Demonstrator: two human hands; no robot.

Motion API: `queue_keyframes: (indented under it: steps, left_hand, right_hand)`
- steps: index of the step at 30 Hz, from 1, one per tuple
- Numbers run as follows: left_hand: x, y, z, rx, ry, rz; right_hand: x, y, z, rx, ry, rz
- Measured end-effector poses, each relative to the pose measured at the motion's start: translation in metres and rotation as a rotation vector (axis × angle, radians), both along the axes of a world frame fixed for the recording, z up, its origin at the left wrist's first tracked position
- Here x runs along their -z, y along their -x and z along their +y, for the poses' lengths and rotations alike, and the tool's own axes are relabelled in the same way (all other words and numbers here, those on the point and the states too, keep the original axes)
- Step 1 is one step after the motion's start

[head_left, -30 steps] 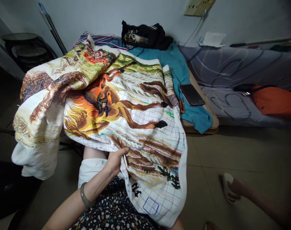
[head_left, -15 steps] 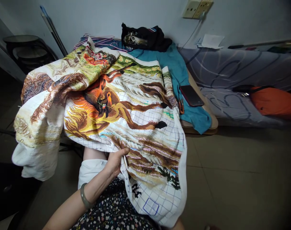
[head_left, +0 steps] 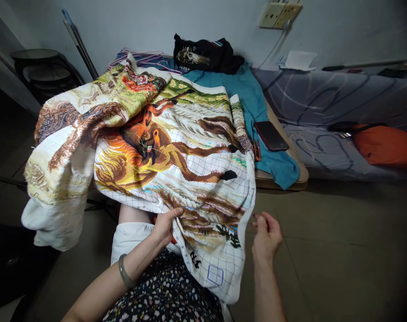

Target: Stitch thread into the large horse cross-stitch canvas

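Observation:
A large cross-stitch cloth (head_left: 203,156) with horses and a printed grid spreads over my lap and the surface beyond. My left hand (head_left: 165,228) grips its near edge, thumb on top and fingers underneath, hidden. To the right of the cloth's right border, my right hand (head_left: 267,235) hovers with fingers curled towards the thumb in a pinch. Whatever is between those fingertips is too small to make out. Loose yellow-green thread (head_left: 163,153) loops over the dark stitching near the middle. A thick fold of stitched cloth (head_left: 64,134) hangs down at the left.
A phone (head_left: 271,136) and small orange-handled snips (head_left: 257,151) lie on a teal cloth (head_left: 280,170) at the right. Behind are a black garment (head_left: 206,56) and pink hangers (head_left: 146,58). An orange bag (head_left: 384,143) rests farther right; dark stools (head_left: 39,67) stand left.
My right hand has come into view from below, right of the cloth. The cloth's lower right border has shifted left. My left hand keeps its grip.

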State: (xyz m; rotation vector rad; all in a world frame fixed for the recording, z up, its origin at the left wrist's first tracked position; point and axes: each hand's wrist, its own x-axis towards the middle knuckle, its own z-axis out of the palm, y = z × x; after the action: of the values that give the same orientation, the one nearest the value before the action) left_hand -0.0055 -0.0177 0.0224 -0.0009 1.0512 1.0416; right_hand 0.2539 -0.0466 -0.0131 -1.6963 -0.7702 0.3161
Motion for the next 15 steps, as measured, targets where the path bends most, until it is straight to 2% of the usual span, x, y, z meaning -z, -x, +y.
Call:
queue_keyframes:
  steps: [2,6,8,10,11,13,15]
  left_hand:
    - [0.000,-0.002,0.001,0.002,0.027,-0.004]
    - [-0.004,-0.001,-0.001,0.010,-0.006,-0.022]
    - [-0.007,0.000,-0.001,0.017,-0.034,-0.019]
    - [-0.008,0.001,-0.001,0.019,-0.051,-0.013]
    - [-0.008,0.001,-0.001,0.020,-0.056,-0.012]
    - [-0.007,0.001,0.001,0.030,-0.049,-0.013]
    - [-0.006,0.000,0.003,0.031,-0.021,0.002]
  right_hand:
    - [-0.019,0.018,0.006,-0.134,-0.059,-0.178]
    - [-0.054,0.092,0.026,-0.795,-0.133,-0.510]
    - [-0.059,0.126,0.036,-0.941,-0.103,-0.557]
    - [-0.061,0.143,0.040,-0.952,-0.096,-0.459]
    - [-0.063,0.143,0.040,-0.933,-0.099,-0.329]
    - [-0.077,0.127,0.034,-0.853,-0.132,0.009]
    - [-0.103,0.092,0.021,-0.715,-0.187,0.266]
